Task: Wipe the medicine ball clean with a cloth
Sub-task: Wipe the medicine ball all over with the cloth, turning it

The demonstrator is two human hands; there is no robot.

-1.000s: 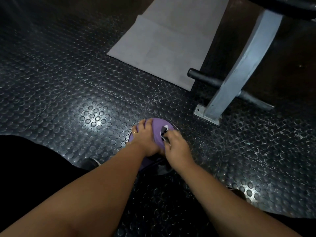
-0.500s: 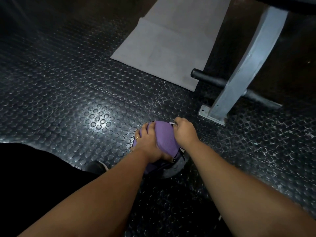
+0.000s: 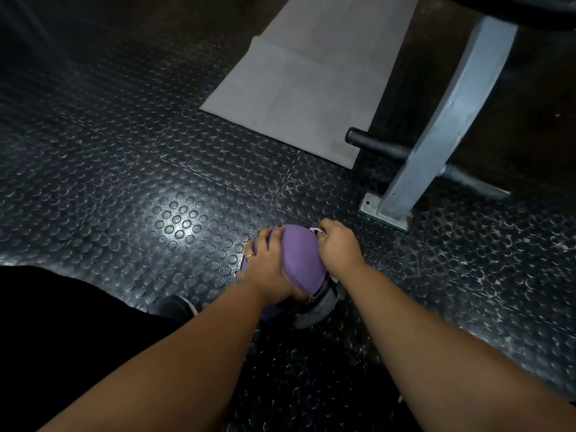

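Observation:
The purple medicine ball (image 3: 300,260) sits on the studded black rubber floor (image 3: 156,182), with a grey and black part showing at its lower right. My left hand (image 3: 268,269) grips the ball's left side, fingers spread over the top and a ring on one finger. My right hand (image 3: 339,247) is curled against the ball's upper right side and pinches the cloth (image 3: 315,230). Only a small white bit of the cloth shows at the fingertips; the hand hides the rest.
A grey mat (image 3: 311,88) lies on the floor beyond the ball. To the right stands a grey metal frame leg (image 3: 448,120) on a foot plate (image 3: 383,213), crossed by a black bar (image 3: 374,145). My dark shoe (image 3: 177,307) and black-clad leg (image 3: 62,338) are at lower left.
My right hand slid with the cloth from the ball's top to its far right side, hiding most of the cloth. My left hand kept its hold on the left side.

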